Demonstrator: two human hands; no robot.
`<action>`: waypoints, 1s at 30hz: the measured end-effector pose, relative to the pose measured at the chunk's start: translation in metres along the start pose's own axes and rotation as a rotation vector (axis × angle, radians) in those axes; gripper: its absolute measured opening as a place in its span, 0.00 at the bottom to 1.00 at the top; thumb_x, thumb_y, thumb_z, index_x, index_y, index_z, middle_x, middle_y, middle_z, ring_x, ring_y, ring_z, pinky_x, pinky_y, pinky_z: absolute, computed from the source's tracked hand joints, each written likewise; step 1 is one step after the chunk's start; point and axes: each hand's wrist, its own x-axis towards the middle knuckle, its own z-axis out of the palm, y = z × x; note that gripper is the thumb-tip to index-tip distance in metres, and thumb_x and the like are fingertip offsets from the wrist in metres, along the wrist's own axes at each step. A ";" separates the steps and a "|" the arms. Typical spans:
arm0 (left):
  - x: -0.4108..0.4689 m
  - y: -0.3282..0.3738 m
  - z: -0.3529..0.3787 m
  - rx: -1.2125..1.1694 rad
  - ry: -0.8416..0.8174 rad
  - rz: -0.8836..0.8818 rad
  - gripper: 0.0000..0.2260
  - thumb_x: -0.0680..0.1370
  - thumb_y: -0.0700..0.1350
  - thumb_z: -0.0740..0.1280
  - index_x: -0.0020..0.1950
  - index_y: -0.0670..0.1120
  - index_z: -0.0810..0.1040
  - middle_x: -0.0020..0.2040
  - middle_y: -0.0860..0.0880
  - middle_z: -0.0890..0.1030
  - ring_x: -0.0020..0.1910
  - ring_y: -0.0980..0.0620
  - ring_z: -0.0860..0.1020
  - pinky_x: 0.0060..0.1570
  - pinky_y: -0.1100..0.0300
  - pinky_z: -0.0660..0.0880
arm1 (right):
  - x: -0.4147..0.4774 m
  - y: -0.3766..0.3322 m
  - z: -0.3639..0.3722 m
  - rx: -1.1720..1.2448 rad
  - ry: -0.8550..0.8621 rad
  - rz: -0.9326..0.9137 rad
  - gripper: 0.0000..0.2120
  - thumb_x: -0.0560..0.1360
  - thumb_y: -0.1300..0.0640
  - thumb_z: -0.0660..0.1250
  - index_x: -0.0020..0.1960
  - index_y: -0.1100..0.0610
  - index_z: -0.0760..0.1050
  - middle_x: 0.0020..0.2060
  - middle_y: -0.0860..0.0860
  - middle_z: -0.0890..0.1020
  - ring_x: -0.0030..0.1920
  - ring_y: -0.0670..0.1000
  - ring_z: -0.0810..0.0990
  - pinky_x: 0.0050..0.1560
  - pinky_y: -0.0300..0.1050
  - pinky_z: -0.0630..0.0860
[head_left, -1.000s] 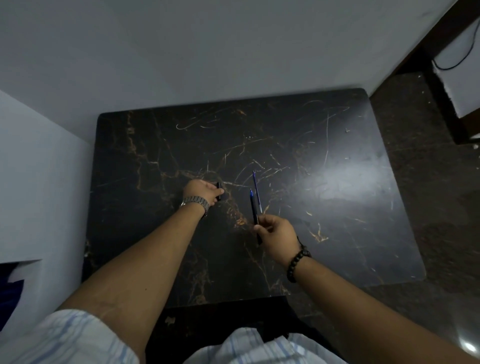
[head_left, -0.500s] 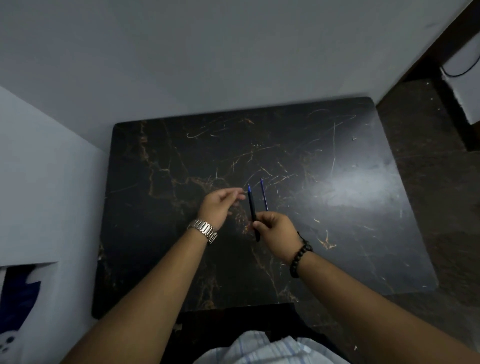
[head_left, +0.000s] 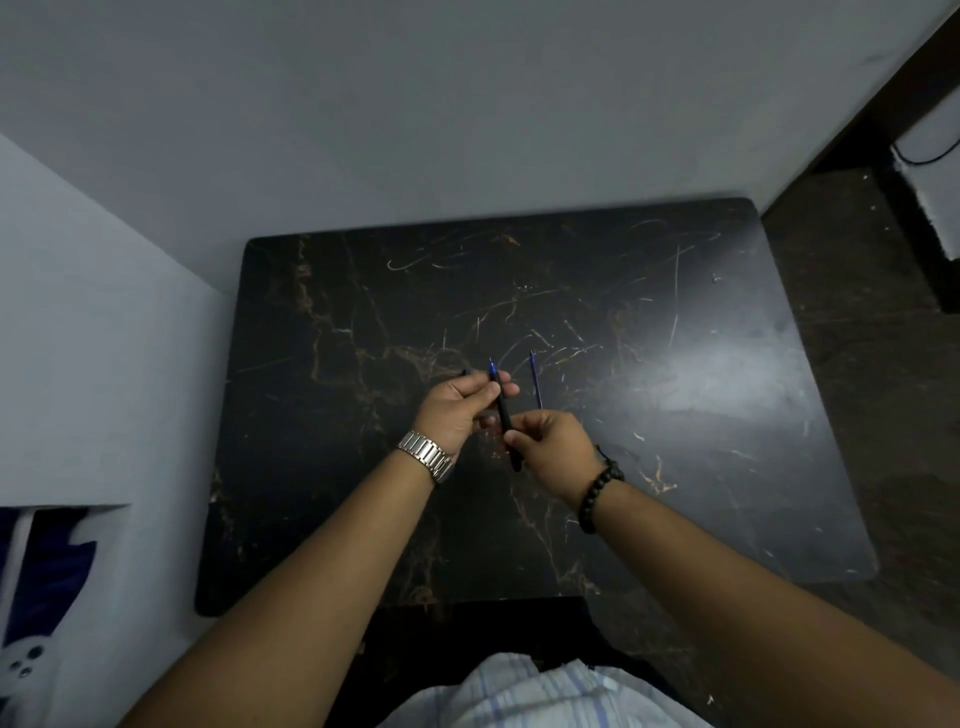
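Observation:
Both hands meet above the middle of a black marble-patterned table (head_left: 649, 467). A black pen (head_left: 503, 415) with a blue tip points away from me. My left hand (head_left: 460, 410), with a metal watch on its wrist, pinches the pen's upper part between fingers and thumb. A small dark piece (head_left: 464, 372) pokes out above this hand's fingers. My right hand (head_left: 553, 447), wearing a bead bracelet, grips the pen's lower end. It also holds a thin blue refill (head_left: 535, 379) that sticks up beside the pen.
A pale wall runs along the table's far edge and another stands close on the left. Dark floor lies to the right, with a white box (head_left: 930, 171) and a black cable at the far right. My striped shirt (head_left: 519, 696) shows at the bottom.
My left hand left the table surface, came right to the pen and now pinches it. My right hand stayed in place with the pen and refill.

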 end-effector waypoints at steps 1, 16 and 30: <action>0.000 -0.001 0.002 0.026 0.024 0.003 0.11 0.81 0.37 0.64 0.50 0.50 0.83 0.41 0.56 0.88 0.44 0.58 0.83 0.44 0.58 0.74 | 0.000 0.000 0.000 -0.017 0.013 0.012 0.08 0.79 0.60 0.68 0.45 0.50 0.83 0.38 0.48 0.87 0.40 0.44 0.85 0.43 0.39 0.81; -0.006 0.008 0.003 0.027 -0.135 -0.012 0.12 0.83 0.37 0.59 0.60 0.48 0.80 0.50 0.52 0.87 0.50 0.56 0.84 0.52 0.58 0.80 | -0.007 0.004 0.005 -0.013 0.102 0.036 0.01 0.76 0.58 0.73 0.47 0.54 0.84 0.40 0.52 0.87 0.40 0.48 0.85 0.44 0.45 0.82; -0.009 0.012 -0.001 0.032 -0.043 0.013 0.12 0.84 0.41 0.58 0.61 0.47 0.81 0.54 0.49 0.86 0.50 0.53 0.84 0.47 0.58 0.80 | -0.009 -0.005 0.007 0.048 0.096 0.013 0.03 0.76 0.59 0.73 0.48 0.54 0.84 0.41 0.50 0.87 0.44 0.48 0.86 0.47 0.44 0.82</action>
